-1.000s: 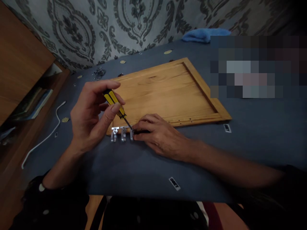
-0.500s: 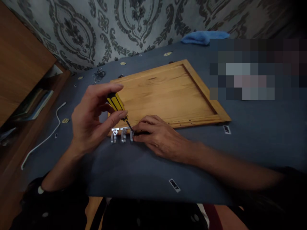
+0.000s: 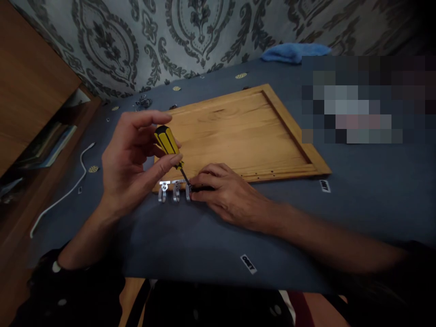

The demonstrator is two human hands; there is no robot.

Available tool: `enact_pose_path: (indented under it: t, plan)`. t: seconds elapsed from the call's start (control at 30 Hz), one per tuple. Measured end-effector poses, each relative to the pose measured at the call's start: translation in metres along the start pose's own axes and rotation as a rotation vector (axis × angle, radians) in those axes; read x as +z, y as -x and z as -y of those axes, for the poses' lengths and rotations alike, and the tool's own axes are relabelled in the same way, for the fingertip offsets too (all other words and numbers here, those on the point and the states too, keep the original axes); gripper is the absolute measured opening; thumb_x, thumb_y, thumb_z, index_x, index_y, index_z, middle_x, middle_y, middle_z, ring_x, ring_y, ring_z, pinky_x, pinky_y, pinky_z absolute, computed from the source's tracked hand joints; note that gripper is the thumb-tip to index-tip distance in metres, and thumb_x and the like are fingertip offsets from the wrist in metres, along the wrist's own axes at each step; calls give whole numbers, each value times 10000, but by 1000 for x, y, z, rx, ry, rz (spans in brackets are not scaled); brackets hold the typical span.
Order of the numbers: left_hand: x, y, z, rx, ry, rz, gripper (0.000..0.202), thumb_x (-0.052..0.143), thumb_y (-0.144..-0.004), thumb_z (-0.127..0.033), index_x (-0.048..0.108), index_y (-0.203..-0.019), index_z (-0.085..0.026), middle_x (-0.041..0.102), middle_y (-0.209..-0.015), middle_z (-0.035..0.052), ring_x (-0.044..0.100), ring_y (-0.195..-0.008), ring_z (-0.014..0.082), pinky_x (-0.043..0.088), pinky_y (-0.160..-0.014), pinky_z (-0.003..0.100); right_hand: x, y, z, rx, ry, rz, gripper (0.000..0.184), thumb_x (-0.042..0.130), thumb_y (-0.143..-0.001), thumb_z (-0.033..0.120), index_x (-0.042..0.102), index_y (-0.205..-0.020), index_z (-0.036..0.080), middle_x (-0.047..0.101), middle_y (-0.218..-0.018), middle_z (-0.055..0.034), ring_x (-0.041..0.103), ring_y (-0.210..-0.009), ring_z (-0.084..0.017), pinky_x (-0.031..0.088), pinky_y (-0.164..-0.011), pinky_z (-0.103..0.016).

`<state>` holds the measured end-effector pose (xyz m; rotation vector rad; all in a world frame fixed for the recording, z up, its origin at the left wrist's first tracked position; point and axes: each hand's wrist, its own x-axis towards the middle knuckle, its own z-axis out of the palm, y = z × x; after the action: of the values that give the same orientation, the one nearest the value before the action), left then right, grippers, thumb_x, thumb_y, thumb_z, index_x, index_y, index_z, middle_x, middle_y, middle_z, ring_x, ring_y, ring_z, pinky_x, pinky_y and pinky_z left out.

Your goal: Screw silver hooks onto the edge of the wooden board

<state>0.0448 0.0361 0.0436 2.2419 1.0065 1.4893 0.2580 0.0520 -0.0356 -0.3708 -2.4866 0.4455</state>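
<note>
My left hand (image 3: 131, 156) pinches a small yellow-and-black screwdriver (image 3: 167, 143) between thumb and fingers, with the index finger lifted off the handle's end. The screwdriver is tilted, its tip down at the right-hand hook of a silver metal hook rail (image 3: 176, 190). That rail lies along the near left edge of a framed wooden panel (image 3: 225, 131). My right hand (image 3: 231, 195) rests on the panel's near edge, its thumb and fingertips closed around the right part of the rail. What those fingers cover is hidden.
A tangle of small dark hardware (image 3: 143, 102) lies behind the panel at left. A white cable (image 3: 63, 197) runs along the table's left side. A blue cloth (image 3: 289, 53) is at the back, beside a pixelated area. A wooden cabinet (image 3: 37, 68) stands at left.
The left index finger has lifted off the screwdriver's end, and more of the handle shows. The right hand stays on the rail. The view has shifted slightly.
</note>
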Motion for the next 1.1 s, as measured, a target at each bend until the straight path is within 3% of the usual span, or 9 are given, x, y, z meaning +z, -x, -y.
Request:
enact_pose_path:
  t: [0.1, 0.23, 0.33, 0.43, 0.83, 1.1]
  plan:
    - [-1, -2, 1, 98, 33, 17, 524, 882, -782, -326, 659, -1256, -351, 664, -1127, 4, 726, -871, 202, 648, -640, 347, -1, -1, 1, 2, 0, 4, 294, 496, -979, 111, 756, -1094, 188, 727, -1132, -93, 538, -1064, -252, 455, -949, -446]
    - [-4, -3, -2, -21, 13, -56, 419, 802, -871, -212, 646, -1239, -339, 677, -1024, -22, 707, -911, 175, 605, -633, 305, -2, -1, 1, -14, -19, -15, 286, 488, -995, 120, 757, -1087, 158, 729, -1145, -110, 542, -1057, -254, 458, -945, -450]
    - [-4, -2, -3, -7, 29, -14, 445, 839, -836, -314, 643, -1236, -324, 677, -1012, -14, 708, -888, 177, 569, -564, 278, -1, 0, 1, -10, -18, -10, 288, 491, -994, 120, 755, -1091, 176, 730, -1153, -100, 538, -1060, -251, 457, -943, -449]
    - [-3, 0, -5, -63, 27, -9, 461, 858, -805, -369, 662, -1222, -343, 655, -1066, 6, 710, -917, 189, 595, -598, 287, 0, 0, 0, -12, -7, -8, 291, 495, -987, 113, 754, -1099, 181, 728, -1144, -96, 533, -1057, -251, 457, -935, -446]
    - [1, 2, -7, -126, 7, 17, 424, 836, -828, -334, 655, -1201, -421, 643, -1103, 26, 707, -933, 221, 608, -608, 351, 1, -1, -1, -20, 5, -26, 284, 502, -980, 110, 760, -1073, 183, 730, -1116, -89, 538, -1042, -253, 457, -922, -441]
    - [0, 3, -4, -85, -62, 3, 477, 874, -781, -356, 666, -1205, -426, 627, -1080, 35, 660, -911, 219, 561, -539, 321, 2, 0, -2, -23, 18, -22, 281, 503, -983, 119, 760, -1078, 182, 729, -1128, -95, 540, -1053, -256, 449, -929, -439]
